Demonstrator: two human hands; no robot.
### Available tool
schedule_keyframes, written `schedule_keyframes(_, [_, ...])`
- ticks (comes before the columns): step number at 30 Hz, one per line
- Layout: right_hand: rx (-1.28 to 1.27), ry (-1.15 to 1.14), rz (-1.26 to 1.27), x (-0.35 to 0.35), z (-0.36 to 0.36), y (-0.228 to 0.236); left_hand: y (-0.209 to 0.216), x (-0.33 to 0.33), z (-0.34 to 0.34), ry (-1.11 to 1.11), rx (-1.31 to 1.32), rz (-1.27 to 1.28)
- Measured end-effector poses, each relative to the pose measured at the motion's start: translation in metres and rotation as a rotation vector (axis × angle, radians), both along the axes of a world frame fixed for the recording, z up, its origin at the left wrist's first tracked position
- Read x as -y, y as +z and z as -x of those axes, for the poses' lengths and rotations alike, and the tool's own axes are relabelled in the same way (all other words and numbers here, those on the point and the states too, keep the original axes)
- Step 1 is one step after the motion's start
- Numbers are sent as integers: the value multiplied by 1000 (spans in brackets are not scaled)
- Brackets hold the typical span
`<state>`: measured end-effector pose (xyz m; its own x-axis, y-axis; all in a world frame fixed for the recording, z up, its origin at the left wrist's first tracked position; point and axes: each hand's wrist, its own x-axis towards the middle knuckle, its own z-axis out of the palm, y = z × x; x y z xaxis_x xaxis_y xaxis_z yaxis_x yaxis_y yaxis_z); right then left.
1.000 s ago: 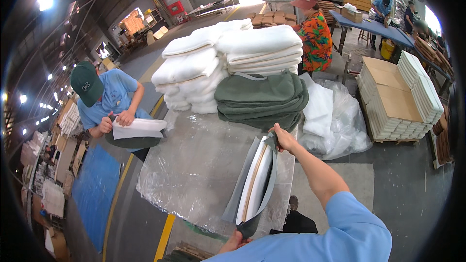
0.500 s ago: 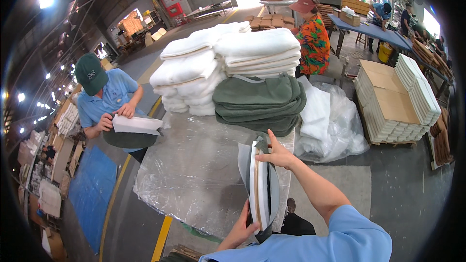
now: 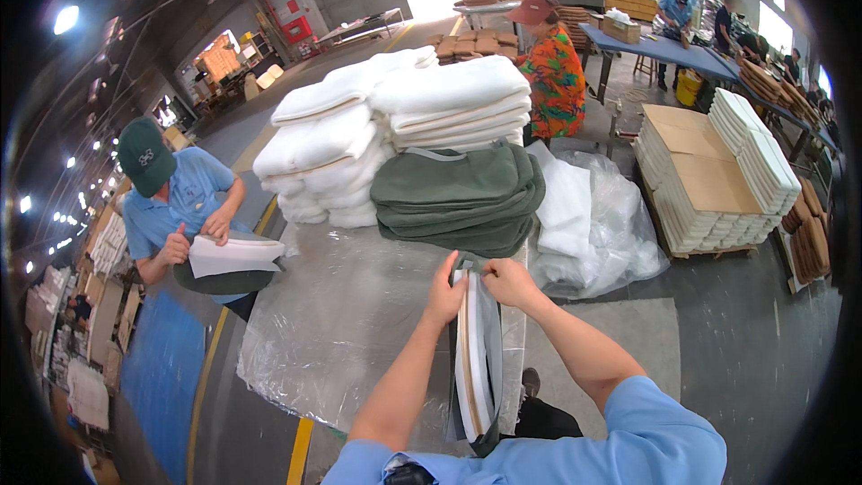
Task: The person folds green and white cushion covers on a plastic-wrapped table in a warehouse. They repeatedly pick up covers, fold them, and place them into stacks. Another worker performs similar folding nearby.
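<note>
A dark green cushion cover with white padding (image 3: 479, 368) inside stands on edge at the table's near right side, its long opening facing up. A thin tan layer runs between the white layers. My left hand (image 3: 445, 292) grips the far end of the cover from the left, fingers pointing away from me. At the same end, my right hand (image 3: 508, 283) is closed in a pinch on the cover's right edge. Just beyond both hands lies a pile of dark green covers (image 3: 453, 193), with a grey strip across its top.
Tall stacks of folded white padding (image 3: 328, 103) stand behind on the plastic-wrapped table (image 3: 341, 323). A co-worker (image 3: 180, 189) at the left handles another green cover. Clear plastic bags (image 3: 620, 233) lie right of the table. Farther right stands a pallet of stacked white pieces and cardboard (image 3: 705, 180).
My left hand has moved from the cover's near end up to its far end. My right hand has gone from spread fingers to a pinch there. The view has shifted slightly.
</note>
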<state>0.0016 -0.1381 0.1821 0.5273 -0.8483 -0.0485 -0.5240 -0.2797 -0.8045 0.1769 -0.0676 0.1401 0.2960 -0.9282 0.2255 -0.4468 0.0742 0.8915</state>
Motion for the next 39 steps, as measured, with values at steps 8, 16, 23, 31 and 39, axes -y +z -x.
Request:
schedule_keyframes(8, [64,-38,-208,26,25,-18,-2,49,20,-174,-356,-245])
schedule_keyframes(16, [-113,188,-37,29,18,-5,-25,55,16,-189,-607,-199])
schedule_keyframes(23, [-96,284,172,4,15,-25,-42,36,21,-130,-616,3])
schedule_keyframes(31, [661,-65,-505,65,12,-59,-45,37,33,-70,-489,39])
schedule_keyframes(39, [738,-1,-606,50,-27,-91,-47,32,28,-32,-371,86])
